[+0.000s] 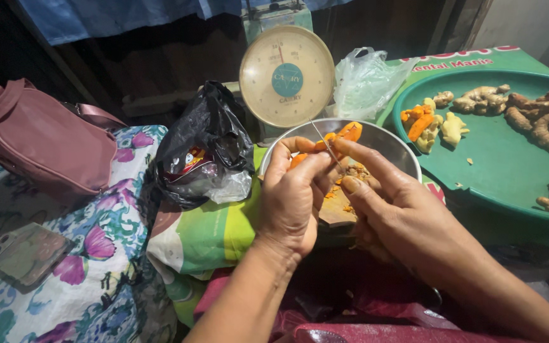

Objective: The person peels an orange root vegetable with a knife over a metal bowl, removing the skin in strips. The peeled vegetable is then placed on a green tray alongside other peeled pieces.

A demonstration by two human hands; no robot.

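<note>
I am looking down on a crowded, dim work surface covered by a floral cloth (90,254) on the left and a green printed sack (211,235) in the middle. At the far side stands a round-dialled weighing scale (286,76), and just in front of it a metal bowl (392,143) over which both hands work. My left hand (290,203) is closed around an orange turmeric root (344,134), pinching it between thumb and fingers above the bowl's near rim. My right hand (386,209) grips a thin knife (325,143) whose blade lies against the root; the handle is hidden in the palm. Orange peelings lie in the bowl behind the fingers, which block most of its inside.

To the right sits a wide green tray (503,165) with peeled orange and yellow pieces at its far left and unpeeled ginger-like roots (544,117) along its right. A clear plastic bag (363,79) lies beside the scale. Left of the bowl slumps a black plastic bag (201,146), then a pink handbag (42,143), and near left a phone (23,251) on the cloth.
</note>
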